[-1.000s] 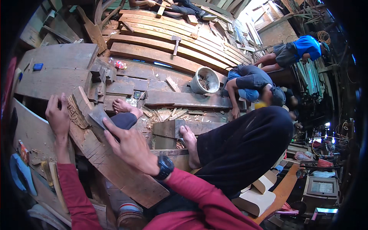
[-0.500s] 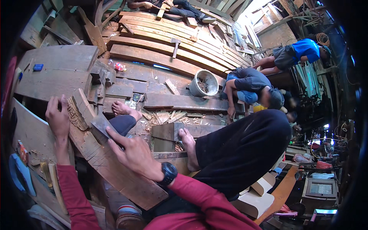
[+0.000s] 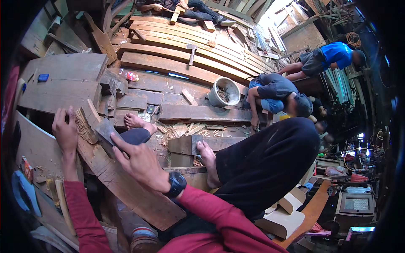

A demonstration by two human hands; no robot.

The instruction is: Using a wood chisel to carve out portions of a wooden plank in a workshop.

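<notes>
A thick wooden plank (image 3: 139,192) slants from the left down toward my lap, its far end split and rough with torn fibres. My left hand (image 3: 66,134) is closed at the left edge of that end, fingers bent and partly hidden. Over the plank, my right hand (image 3: 141,162), with a black watch on the wrist, grips a tool with a flat grey metal blade (image 3: 106,131). Its index finger stretches along the blade, which lies against the plank beside a raised splinter (image 3: 93,110). The hand covers any handle, so the tool's exact kind cannot be made out.
Long beams (image 3: 168,63) lie ahead, with a hatchet (image 3: 192,52) on them. A bucket (image 3: 224,92) stands near a crouching person (image 3: 278,95); another person in blue (image 3: 337,55) bends behind. Wood chips (image 3: 185,130) litter the floor by my bare feet.
My right hand and the blade have shifted slightly left along the plank's split end. The left hand keeps nearly the same place at the edge.
</notes>
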